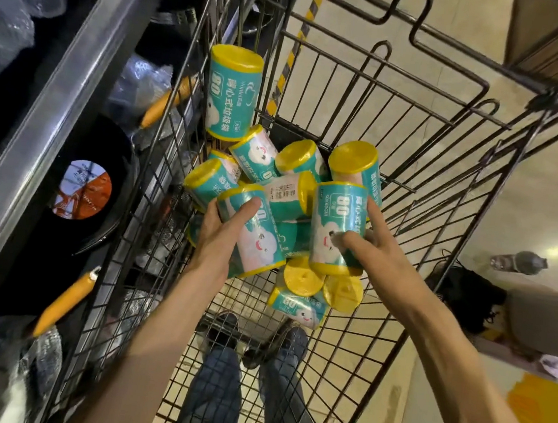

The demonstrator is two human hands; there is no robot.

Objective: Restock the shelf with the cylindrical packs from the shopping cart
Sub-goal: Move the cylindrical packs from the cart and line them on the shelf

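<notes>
Several teal and pink cylindrical packs with yellow ends lie piled in the black wire shopping cart (427, 130). My left hand (221, 236) grips one pack (257, 240), fingers curled round its left side. My right hand (371, 241) holds another pack (333, 224) upright between thumb and fingers. One more pack (234, 93) leans upright against the cart's left wall, above the pile. Loose packs (299, 303) lie on the cart floor below my hands.
A metal shelf edge (51, 108) runs along the left, with black pans (83, 190), orange handles (65, 302) and clear plastic wrap below it. Tiled floor lies to the right, with a bottle (520, 262) and a dark bag (465, 296). My legs and shoes (257, 340) show through the cart.
</notes>
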